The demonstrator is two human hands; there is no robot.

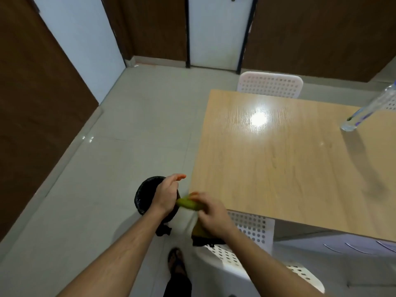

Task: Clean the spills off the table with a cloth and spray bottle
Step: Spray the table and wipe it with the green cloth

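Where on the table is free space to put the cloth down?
Most of the wooden table is bare, from its left edge to the spray bottle at the far right. The near-left corner is crowded: both hands, the left hand and right hand, and the cloth.

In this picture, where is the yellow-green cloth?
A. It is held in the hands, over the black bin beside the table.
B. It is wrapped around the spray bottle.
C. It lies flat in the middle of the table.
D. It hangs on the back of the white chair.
A: the right hand grips the yellow-green cloth above the black bin, the left hand beside it, off the table.
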